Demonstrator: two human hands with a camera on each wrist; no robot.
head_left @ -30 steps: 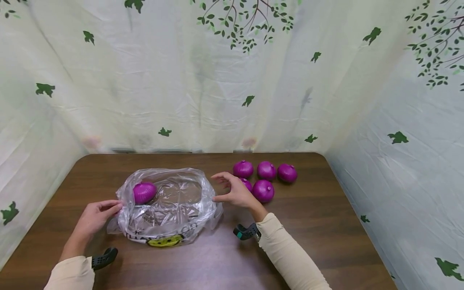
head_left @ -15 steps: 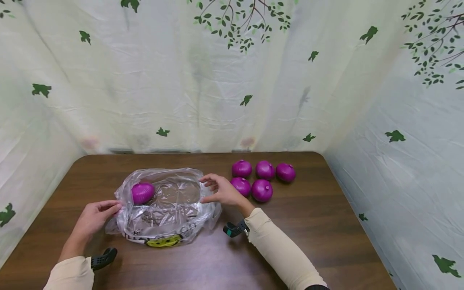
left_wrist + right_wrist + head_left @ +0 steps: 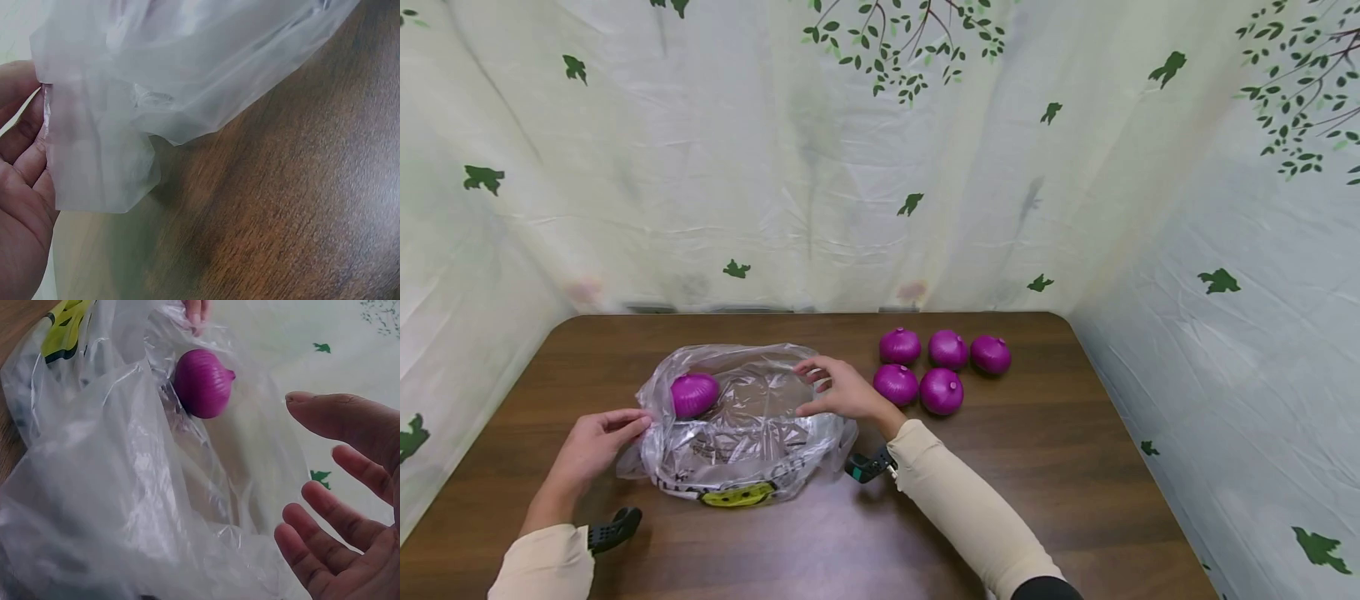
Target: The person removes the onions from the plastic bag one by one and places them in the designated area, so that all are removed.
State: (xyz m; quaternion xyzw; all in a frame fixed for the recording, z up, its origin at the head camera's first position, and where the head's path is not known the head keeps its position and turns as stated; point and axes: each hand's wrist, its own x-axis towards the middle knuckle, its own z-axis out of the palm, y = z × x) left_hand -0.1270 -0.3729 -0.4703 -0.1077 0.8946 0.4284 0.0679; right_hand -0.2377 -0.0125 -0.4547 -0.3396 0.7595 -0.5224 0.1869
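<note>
A clear plastic bag (image 3: 752,450) with a yellow printed patch lies with its mouth spread wide, one purple onion (image 3: 695,395) inside at the left. My left hand (image 3: 597,446) pinches the bag's left edge between thumb and fingers; the left wrist view shows the thin plastic (image 3: 100,144) caught there. Over the right part of the mouth hovers my right hand (image 3: 842,392), thumb and fingers apart and nothing between them. In the right wrist view, the onion (image 3: 203,384) sits beyond these spread fingers (image 3: 331,512).
Several more purple onions (image 3: 942,392) stand grouped on the brown wooden table (image 3: 1037,467), right of the bag and behind the right forearm. A pale curtain (image 3: 700,167) with green leaf prints hangs behind the table and along its sides.
My right hand has moved left from beside the onion group to over the bag's mouth, uncovering the front-left onion of the group. The left hand keeps its hold on the bag's edge.
</note>
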